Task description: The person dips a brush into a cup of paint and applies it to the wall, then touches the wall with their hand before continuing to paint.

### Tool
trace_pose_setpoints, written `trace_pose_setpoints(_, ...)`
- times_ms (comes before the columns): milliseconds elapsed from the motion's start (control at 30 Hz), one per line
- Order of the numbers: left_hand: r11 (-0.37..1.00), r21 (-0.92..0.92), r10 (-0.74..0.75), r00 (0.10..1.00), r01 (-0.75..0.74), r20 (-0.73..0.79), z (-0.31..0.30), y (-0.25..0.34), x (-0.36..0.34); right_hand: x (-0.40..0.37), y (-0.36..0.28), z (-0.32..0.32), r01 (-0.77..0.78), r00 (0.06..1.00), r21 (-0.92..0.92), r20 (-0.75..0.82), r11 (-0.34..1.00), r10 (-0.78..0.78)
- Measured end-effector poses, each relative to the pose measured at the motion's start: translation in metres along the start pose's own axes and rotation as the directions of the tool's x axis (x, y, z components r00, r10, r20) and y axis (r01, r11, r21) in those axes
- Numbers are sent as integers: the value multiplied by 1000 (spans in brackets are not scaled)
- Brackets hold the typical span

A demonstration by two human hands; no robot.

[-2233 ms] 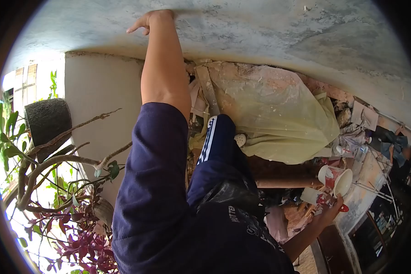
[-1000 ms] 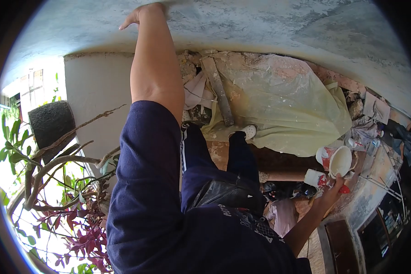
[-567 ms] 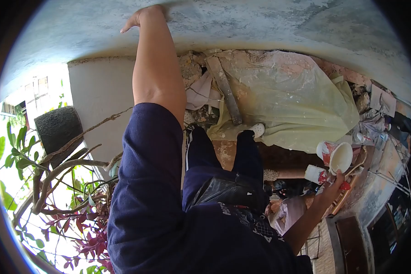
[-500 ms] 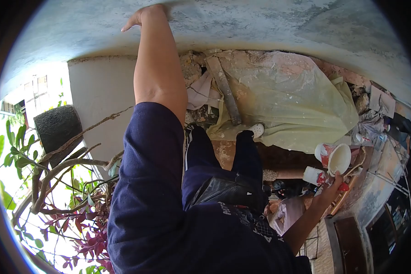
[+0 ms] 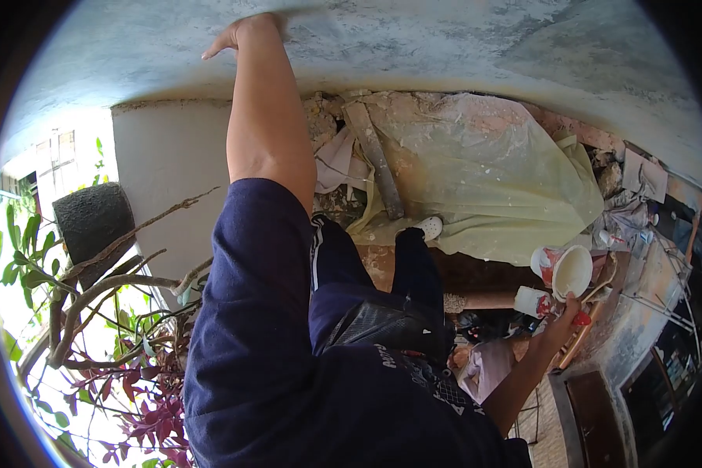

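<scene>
At the top of the head view, my left hand (image 5: pixel 247 33) rests against the grey-blue mottled wall (image 5: pixel 413 43). One digit stretches out to the left; the forearm hides most of the other fingers. My right hand (image 5: pixel 563 318), lower at the right, is closed at the rim of a white tub (image 5: pixel 573 273) with red-and-white sides, its mouth open to view. Just beside it, under the same hand, is a smaller white piece with red on it (image 5: pixel 529 301). A red end (image 5: pixel 581 318) sticks out past the fingers.
A yellowish plastic sheet (image 5: pixel 491 179) with white splashes covers what lies ahead of my feet. A flat board (image 5: pixel 374 160) leans over its left edge. Branches (image 5: pixel 125 281) and leafy plants reach in from the left, near a dark pot-like block (image 5: pixel 93 222).
The view has shifted slightly, so the sheet sits a little lower and further left. My left hand stays against the wall, and my right hand still holds the tub.
</scene>
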State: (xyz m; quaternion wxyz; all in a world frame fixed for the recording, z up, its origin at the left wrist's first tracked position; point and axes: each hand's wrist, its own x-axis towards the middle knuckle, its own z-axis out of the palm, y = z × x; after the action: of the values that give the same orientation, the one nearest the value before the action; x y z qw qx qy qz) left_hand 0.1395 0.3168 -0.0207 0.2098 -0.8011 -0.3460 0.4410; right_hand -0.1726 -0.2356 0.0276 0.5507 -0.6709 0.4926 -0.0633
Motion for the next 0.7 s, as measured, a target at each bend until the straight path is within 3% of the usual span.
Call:
trace_pose_setpoints(100,988,-139,-79,989,61,-127,-3,2,-25,2,-1,5,-2,1000,15,-3,1000,2)
trace_pose_setpoints(133,989,-132,-76,989,59,-125,-4,4,-20,3,0,4,-8,1000,11,-7,1000,8)
trace_pose_setpoints(200,999,14,-34,999,34,30,-4,3,-11,9,2,3,-12,1000,-21,-5,1000,12)
trace_pose_setpoints(400,990,-103,-103,993,97,-63,-4,5,-17,18,8,-3,-5,998,17,60,1000,4)
trace_pose_setpoints(633,991,-85,-108,993,104,-44,-3,5,-8,13,15,4,-6,998,-36,63,999,9)
trace_pose_setpoints(700,995,4,-101,995,101,-25,2,5,9,9,17,8,10,995,-32,102,999,-7)
